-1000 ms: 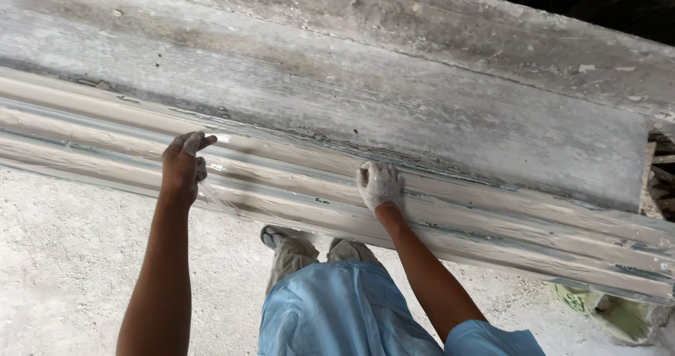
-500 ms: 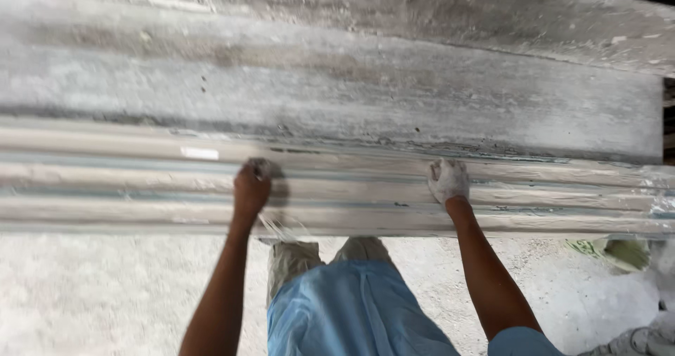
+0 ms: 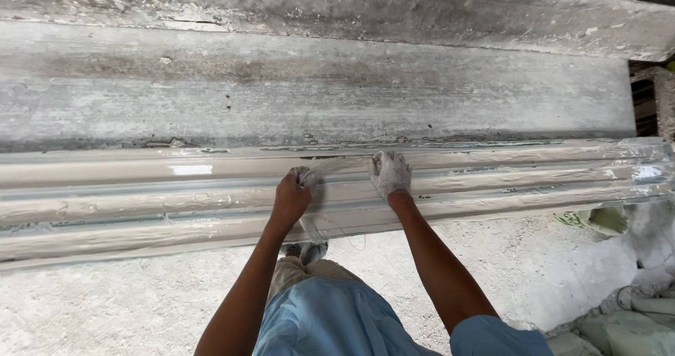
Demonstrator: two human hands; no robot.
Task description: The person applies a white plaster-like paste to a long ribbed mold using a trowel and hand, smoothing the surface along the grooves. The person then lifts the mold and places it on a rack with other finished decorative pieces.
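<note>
— Across the whole view, from left edge to right, runs the long ribbed mould [image 3: 140, 194], glossy and beige, with its long axis lying crosswise to the person's arms. Behind it is the grey slab [image 3: 316, 89]; below it, the dusty floor [image 3: 84, 307].

— And the hands?

— Both reach straight forward onto the mould's middle stretch, close together. The left hand [image 3: 290, 195] is curled shut, pinching a wisp of thin clear fibre [image 3: 330, 169] against a ridge. The right hand [image 3: 390, 174] (caked white) lies with fingers bent, pressing on the same strands; whether it grips them I cannot tell.

— Which is nearer the fibre?

— They are about level: the strands span the gap between them, some trailing down past the mould's front edge.
</note>
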